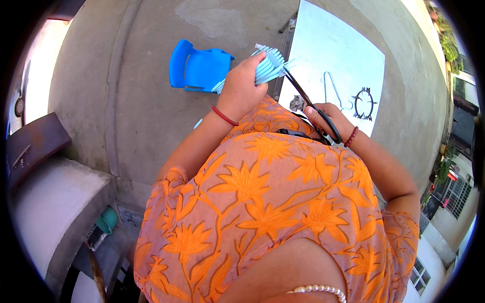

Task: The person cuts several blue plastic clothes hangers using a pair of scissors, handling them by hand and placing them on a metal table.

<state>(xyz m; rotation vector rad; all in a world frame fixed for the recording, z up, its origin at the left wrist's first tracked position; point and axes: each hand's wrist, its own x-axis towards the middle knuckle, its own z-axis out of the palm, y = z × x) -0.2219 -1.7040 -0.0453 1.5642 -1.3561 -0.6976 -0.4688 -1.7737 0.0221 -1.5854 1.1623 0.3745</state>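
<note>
My left hand (244, 89) grips a stack of light blue plastic clothes hangers (268, 66), held up before me near the table's edge. Black-handled scissors (303, 89) are in my right hand (331, 119), their tips touching or very near the right side of the hanger stack. Whether the blades are apart is unclear. Just left of my right fingers is a crumpled grey piece (298, 103). A single light blue hanger (331, 89) lies on the white table (333, 41), beside a black metal ring with prongs (364, 103).
A blue plastic chair (206, 68) stands on the concrete floor (151, 75), left of the table. Farther left is a dark brown panel with a handle (38, 147) by a pale ledge (60, 197). A small light blue piece (197, 123) shows beside my left forearm.
</note>
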